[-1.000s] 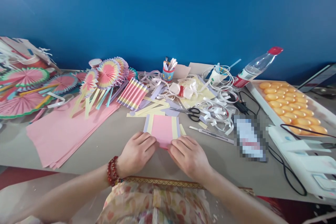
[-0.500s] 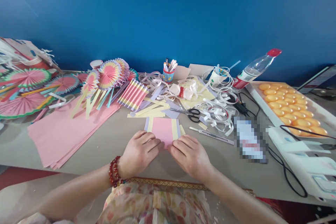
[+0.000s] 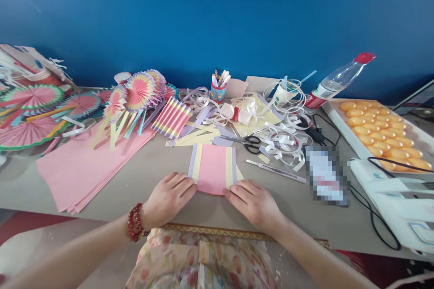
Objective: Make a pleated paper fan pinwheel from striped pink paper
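Note:
A pink paper sheet (image 3: 214,167) with yellow and lavender bands along both sides lies on the table in front of me. At its lower left corner, my left hand (image 3: 169,199) has its fingers closed on the edge. The lower right corner is gripped by my right hand (image 3: 256,204), whose fingers are bunched together. Both thumbs are hidden. The sheet's near edge bows slightly between my hands. Beyond it, a pleated paper piece (image 3: 172,118) in the same colours rests beside yellow paper strips (image 3: 195,137).
Black scissors (image 3: 251,143) and a craft knife (image 3: 276,171) lie right of the sheet, near tangled white strips (image 3: 283,142). Pink sheets (image 3: 91,167) and folded paper fans (image 3: 139,92) are at left. A bottle (image 3: 339,82) and an orange-filled tray (image 3: 383,133) stand right.
My hands have moved apart, from near the middle of the sheet's near edge to its two corners. More of the pink surface shows now. The view has shifted slightly.

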A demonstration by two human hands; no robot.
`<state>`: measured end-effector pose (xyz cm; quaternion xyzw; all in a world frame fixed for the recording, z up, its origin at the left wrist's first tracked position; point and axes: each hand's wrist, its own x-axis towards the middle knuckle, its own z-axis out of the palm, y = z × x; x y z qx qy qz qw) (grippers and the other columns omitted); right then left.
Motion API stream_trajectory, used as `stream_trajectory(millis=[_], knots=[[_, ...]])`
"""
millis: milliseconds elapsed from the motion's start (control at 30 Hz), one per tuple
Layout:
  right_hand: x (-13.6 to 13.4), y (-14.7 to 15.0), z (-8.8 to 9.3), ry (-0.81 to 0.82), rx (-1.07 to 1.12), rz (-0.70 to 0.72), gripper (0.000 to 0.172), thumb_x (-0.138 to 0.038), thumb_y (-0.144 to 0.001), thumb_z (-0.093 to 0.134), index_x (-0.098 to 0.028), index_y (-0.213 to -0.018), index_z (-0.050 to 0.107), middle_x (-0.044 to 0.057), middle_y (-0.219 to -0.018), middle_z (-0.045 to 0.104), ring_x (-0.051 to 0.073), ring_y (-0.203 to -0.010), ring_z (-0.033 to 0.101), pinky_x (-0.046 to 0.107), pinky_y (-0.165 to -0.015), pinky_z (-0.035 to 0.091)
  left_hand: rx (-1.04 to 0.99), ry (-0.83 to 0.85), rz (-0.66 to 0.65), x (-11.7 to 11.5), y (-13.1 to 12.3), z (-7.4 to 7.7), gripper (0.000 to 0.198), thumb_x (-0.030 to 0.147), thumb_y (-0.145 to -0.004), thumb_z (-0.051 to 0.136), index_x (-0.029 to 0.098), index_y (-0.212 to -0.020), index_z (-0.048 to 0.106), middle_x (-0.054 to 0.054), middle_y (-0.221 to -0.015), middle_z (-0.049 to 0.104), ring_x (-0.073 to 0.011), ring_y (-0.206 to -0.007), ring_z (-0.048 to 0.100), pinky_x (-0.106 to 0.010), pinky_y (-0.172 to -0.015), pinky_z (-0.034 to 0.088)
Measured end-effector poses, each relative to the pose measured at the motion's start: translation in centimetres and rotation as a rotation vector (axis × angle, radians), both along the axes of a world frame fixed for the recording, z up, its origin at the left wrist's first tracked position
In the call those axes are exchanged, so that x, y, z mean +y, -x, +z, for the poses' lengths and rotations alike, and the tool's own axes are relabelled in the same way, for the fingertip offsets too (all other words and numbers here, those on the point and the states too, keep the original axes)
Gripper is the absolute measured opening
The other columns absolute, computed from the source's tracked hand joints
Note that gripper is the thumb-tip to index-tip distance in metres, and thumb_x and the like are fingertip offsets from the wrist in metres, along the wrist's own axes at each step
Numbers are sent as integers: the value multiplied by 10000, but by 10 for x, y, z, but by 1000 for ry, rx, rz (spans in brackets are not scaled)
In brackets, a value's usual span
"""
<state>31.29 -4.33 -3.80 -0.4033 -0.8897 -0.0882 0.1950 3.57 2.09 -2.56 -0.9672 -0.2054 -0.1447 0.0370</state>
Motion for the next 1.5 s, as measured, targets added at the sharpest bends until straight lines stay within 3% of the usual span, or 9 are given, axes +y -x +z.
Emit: stream_trajectory(millis=[200,400,500,967,1200,1500], knots=[[2,-1,-4,169,85,-60,174,-148,-966,515,-186,-934,683,49,-862,694,187,-798,578,317,-723,437,-26,166,51,0,2,-6,215,86,-955,423,150,-1019,618,-80,-955,670,-211,-879,594,-364,-818,480],[11,0,7,432,267,-163,122,-184,-962,536,-201,-904,643,41,-845,683,185,-804,611,289,-731,447,-154,490,202,7,-3,-3,163,194,-994,447,192,-925,595,-33,-895,665,-178,-847,605,-327,-791,456],[16,1,13,542,294,-189,128,-172,-950,547,-210,-852,621,27,-832,669,179,-799,608,269,-708,430,-179,563,233,11,-4,-1,168,209,-989,465,194,-885,595,-28,-887,651,-173,-829,602,-311,-776,440],[32,4,18,619,204,-264,144,-138,-893,557,-221,-776,542,-11,-786,656,149,-710,584,254,-607,343,-120,695,182,30,-4,7,183,196,-983,451,193,-863,590,-22,-849,621,-175,-849,584,-272,-742,432],[35,3,22,657,188,-253,143,-131,-892,537,-221,-781,552,-6,-798,667,150,-706,588,258,-608,332,25,695,211,38,-8,13,184,205,-964,450,204,-853,596,-6,-853,635,-171,-801,597,-273,-695,418],[35,2,20,679,193,-262,132,-143,-893,552,-220,-786,556,-12,-796,665,149,-723,592,259,-613,336,0,686,180,36,-7,14,175,163,-950,460,199,-818,569,-3,-825,595,-168,-813,574,-269,-705,413]])
